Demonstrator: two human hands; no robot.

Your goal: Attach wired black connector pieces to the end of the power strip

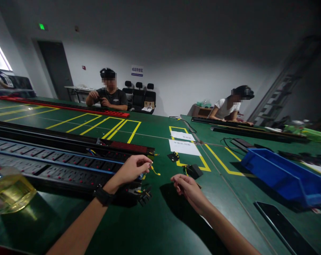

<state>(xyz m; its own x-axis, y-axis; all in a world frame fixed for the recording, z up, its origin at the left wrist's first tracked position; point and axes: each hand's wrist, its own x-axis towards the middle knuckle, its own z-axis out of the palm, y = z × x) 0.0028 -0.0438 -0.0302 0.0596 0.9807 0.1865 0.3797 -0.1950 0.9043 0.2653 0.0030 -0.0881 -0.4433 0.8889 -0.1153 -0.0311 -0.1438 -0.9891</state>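
Note:
My left hand (134, 168), with a black band on the wrist, pinches a short yellow wire (155, 171) at the end of the long black socket strips (70, 173). The wire's free end curves out over the green table. To the right, my right hand (188, 189) hangs above the table with its fingers curled together. A thin brownish tip shows just behind its knuckles; what the fingers hold, if anything, is hidden. Beyond that hand lies a black block-shaped part (194, 171) with a yellow wire. A small black plate (173, 156) rests farther back.
A blue bin (280, 177) and a phone (285, 226) lie at right. At left stands a bottle of yellow liquid (13, 191). White paper labels (184, 147) and yellow tape lines mark the table (160, 219). Two co-workers sit across; another person is at far left.

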